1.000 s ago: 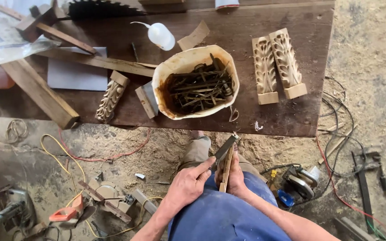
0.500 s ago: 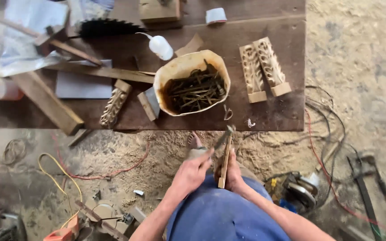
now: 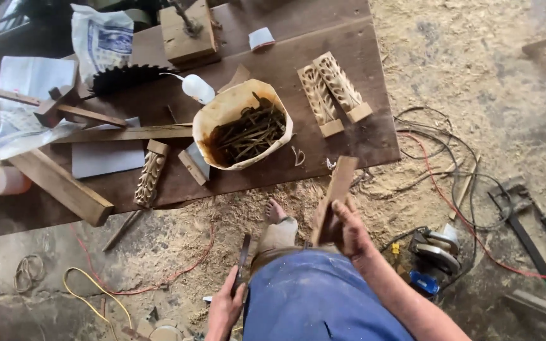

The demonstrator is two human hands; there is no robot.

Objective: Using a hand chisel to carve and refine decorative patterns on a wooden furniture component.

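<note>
My right hand point(image 3: 347, 228) grips a flat wooden piece point(image 3: 334, 192) and holds it up, tilted toward the low dark workbench point(image 3: 355, 136). My left hand point(image 3: 225, 308) hangs beside my blue-trousered leg point(image 3: 314, 303), closed on the handle of a dark chisel point(image 3: 242, 259) that points upward. My bare foot point(image 3: 275, 222) rests on the sawdust floor between the two hands. On the bench, just beyond the wooden piece, sits a cream bowl of rusty nails point(image 3: 242, 129).
Two carved wooden blocks point(image 3: 330, 95) lie at the bench's right, another carved block point(image 3: 151, 172) at its front. A saw blade point(image 3: 124, 77), white squeeze bottle point(image 3: 197, 88) and timber offcuts point(image 3: 61, 186) crowd the left. Cables point(image 3: 440, 183) and a power tool point(image 3: 434, 252) lie on the floor at right.
My hands have parted. The left hand dropped beside my leg with the chisel, while the right lifted the wooden piece toward the bench. The camera swung left and tilted.
</note>
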